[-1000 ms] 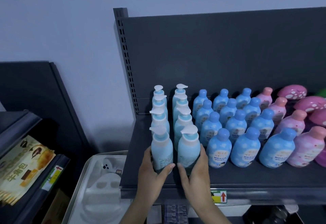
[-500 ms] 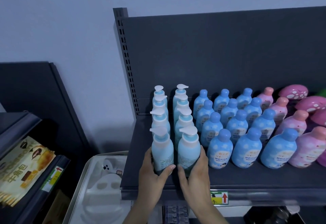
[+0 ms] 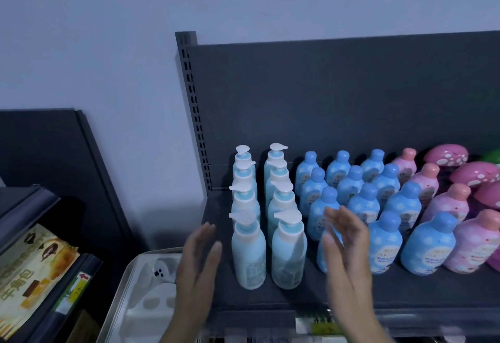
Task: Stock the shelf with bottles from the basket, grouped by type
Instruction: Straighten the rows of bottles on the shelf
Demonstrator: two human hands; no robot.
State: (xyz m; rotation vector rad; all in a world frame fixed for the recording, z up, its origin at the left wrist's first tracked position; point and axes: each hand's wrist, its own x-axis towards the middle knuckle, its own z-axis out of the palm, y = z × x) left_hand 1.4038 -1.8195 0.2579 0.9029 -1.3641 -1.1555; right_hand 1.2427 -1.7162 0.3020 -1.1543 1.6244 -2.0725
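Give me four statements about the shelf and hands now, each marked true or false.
1. Both the left hand and the right hand are open and hold nothing. True.
2. The pink bottles stand left of the blue round-capped bottles. False: they stand to their right.
3. The pump bottles stand in two columns at the left end of the shelf. True.
4. The front pump bottles lie on their sides. False: all stand upright.

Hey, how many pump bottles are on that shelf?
8 pump bottles, at the shelf's left end: four in the left column, four in the right column, front to back. Rear ones overlap, so another could be hidden.
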